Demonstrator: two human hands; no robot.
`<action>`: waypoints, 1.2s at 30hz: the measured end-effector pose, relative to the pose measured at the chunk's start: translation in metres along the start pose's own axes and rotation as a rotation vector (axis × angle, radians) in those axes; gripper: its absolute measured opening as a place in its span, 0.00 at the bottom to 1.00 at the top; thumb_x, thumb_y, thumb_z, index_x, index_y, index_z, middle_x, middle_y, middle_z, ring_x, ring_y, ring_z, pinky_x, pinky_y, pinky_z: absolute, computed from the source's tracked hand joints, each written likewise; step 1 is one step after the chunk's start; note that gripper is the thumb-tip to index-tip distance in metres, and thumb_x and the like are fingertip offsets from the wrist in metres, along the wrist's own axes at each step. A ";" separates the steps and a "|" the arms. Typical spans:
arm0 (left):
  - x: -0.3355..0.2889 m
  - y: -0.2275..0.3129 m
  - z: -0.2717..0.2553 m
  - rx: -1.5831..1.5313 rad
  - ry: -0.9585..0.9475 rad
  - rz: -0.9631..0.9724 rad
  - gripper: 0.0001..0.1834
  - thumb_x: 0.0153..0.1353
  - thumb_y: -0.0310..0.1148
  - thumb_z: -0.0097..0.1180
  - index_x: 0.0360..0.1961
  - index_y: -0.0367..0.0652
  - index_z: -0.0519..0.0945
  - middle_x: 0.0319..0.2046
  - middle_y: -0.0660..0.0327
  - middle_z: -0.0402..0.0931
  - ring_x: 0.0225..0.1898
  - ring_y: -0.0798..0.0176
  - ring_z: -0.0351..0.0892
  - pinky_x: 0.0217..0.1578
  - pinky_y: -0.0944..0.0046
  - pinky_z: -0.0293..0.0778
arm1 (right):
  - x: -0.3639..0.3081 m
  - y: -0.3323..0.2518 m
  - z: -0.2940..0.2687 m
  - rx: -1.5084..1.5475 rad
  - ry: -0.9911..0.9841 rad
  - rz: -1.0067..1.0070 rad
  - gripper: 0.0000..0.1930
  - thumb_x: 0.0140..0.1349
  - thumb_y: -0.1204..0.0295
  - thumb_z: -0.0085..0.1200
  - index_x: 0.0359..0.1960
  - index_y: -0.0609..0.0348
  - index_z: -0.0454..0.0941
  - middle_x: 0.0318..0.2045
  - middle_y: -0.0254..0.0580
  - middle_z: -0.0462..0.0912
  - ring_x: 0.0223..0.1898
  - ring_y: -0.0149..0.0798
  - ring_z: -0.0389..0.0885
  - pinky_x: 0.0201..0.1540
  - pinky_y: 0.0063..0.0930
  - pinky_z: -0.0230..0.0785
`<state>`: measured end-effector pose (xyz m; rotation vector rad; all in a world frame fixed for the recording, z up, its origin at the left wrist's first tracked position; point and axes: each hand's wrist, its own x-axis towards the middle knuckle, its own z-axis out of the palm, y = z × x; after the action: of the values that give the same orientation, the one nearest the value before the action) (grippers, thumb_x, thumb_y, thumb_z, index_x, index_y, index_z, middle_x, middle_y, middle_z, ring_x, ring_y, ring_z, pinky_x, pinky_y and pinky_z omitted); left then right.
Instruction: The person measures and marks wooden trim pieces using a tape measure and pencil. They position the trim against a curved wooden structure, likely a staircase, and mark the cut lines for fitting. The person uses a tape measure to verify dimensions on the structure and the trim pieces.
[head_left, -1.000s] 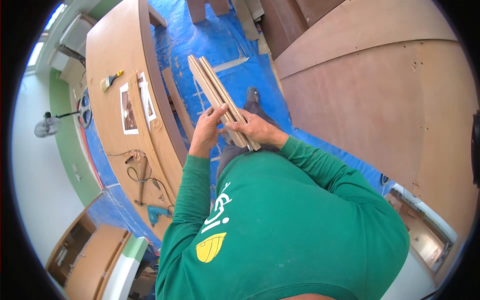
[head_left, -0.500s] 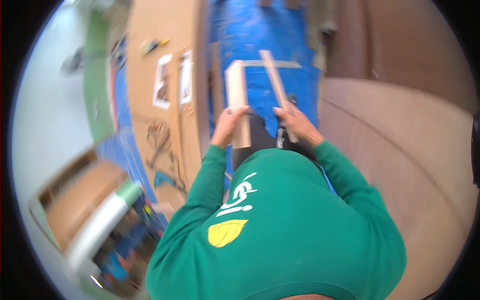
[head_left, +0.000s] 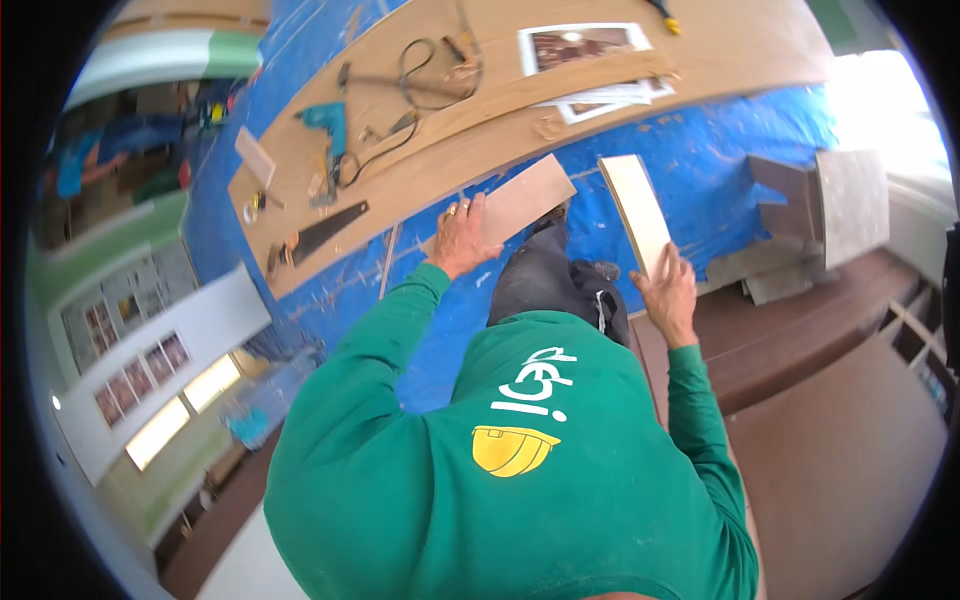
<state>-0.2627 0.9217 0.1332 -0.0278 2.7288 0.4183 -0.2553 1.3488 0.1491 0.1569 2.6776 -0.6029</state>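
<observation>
Above the blue sheet (head_left: 702,160), the left hand (head_left: 463,238) is gripping the left board (head_left: 525,203) near 1 end, long axis slanting away rightward, the right hand (head_left: 672,292) gripping the right board (head_left: 635,205), slanting leftward, far ends apart.

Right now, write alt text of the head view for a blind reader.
A person's left hand holds one wooden piece and the right hand a second piece above a blue floor sheet; beyond, a handsaw and teal drill are on a tan worktable.
</observation>
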 end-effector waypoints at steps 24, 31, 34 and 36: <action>0.053 -0.041 0.019 -0.490 0.251 -0.089 0.36 0.56 0.46 0.73 0.66 0.45 0.82 0.61 0.51 0.79 0.66 0.42 0.75 0.70 0.37 0.67 | 0.291 -0.180 0.115 0.071 -0.080 -0.296 0.42 0.71 0.53 0.65 0.76 0.73 0.67 0.66 0.73 0.79 0.69 0.66 0.78 0.71 0.51 0.70; -0.028 0.114 -0.223 -2.061 -0.353 1.344 0.18 0.62 0.37 0.80 0.49 0.39 0.92 0.42 0.62 0.87 0.50 0.56 0.84 0.52 0.58 0.81 | 0.121 0.039 0.132 -0.260 -0.621 -0.093 0.43 0.60 0.48 0.73 0.67 0.71 0.76 0.53 0.73 0.86 0.60 0.68 0.85 0.61 0.56 0.78; -0.049 0.137 -0.234 -1.891 -0.267 1.608 0.15 0.55 0.33 0.83 0.43 0.41 0.94 0.42 0.60 0.89 0.46 0.57 0.87 0.48 0.58 0.80 | 0.091 0.170 0.146 -0.501 -0.665 -0.217 0.29 0.66 0.48 0.66 0.57 0.60 0.84 0.46 0.64 0.90 0.49 0.67 0.88 0.53 0.57 0.81; -0.081 0.138 -0.245 -1.922 -0.095 1.545 0.12 0.55 0.32 0.83 0.39 0.40 0.94 0.38 0.60 0.88 0.39 0.58 0.86 0.43 0.59 0.80 | 0.089 0.222 0.168 -0.548 -0.684 -0.474 0.22 0.69 0.49 0.62 0.50 0.56 0.87 0.42 0.60 0.91 0.44 0.67 0.88 0.49 0.56 0.82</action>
<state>-0.2870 0.9789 0.4190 1.3690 0.6606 2.7433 -0.2358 1.4780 -0.1119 -0.7167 2.0873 -0.0019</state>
